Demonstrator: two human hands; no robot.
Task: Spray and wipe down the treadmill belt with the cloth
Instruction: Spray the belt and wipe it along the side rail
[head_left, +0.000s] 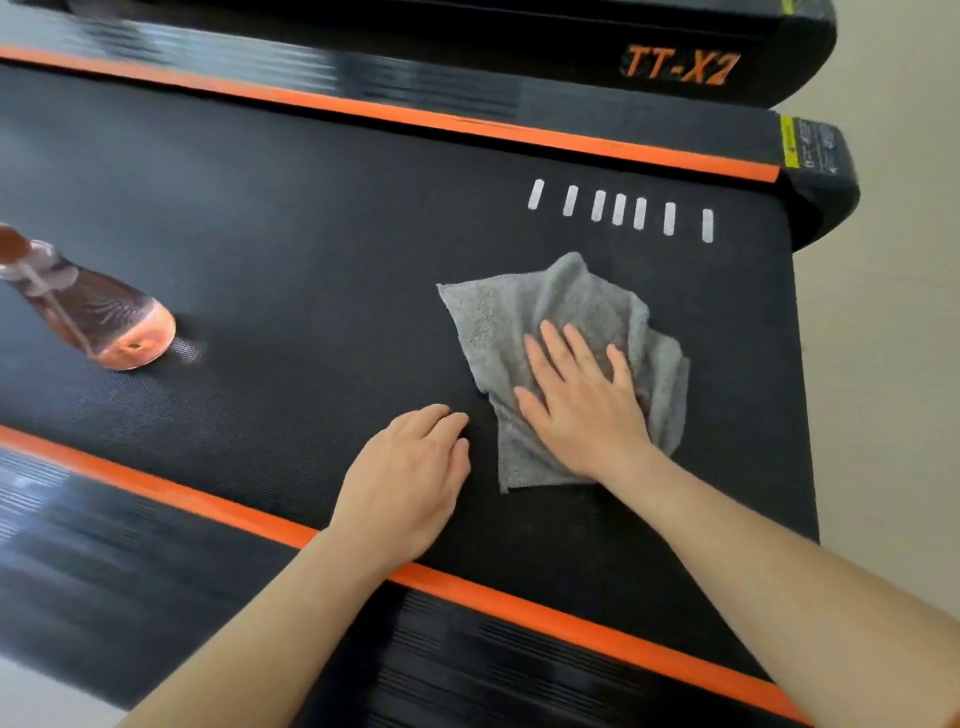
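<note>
Flat and spread, the right hand (582, 400) presses on the cloth (571, 301) with straight fingers. It does not curl around the cloth, so nothing is really grasped. The left hand (410, 483) rests on the belt (311, 234) just beside the cloth's near left edge. Its fingers are loosely bent and it holds nothing.

The head view is the only one. The cloth lies crumpled on the belt, near the belt's right end. It is under the right palm and spreads past the fingertips toward the far side. The long axis of the belt runs left to right across the picture, so most of the bare surface lies to the left of the hands. I judge that the next stroke should go this way, along the belt. The bottle (98, 317) stands on the belt well apart to the left. It is partly cut by the picture edge and nearer to the left hand than to the right one.

By count: one cloth, one bottle, two hands, seven white marks (618, 210) beyond the cloth, and two orange stripes (519, 608), one along each side of the belt.
</note>
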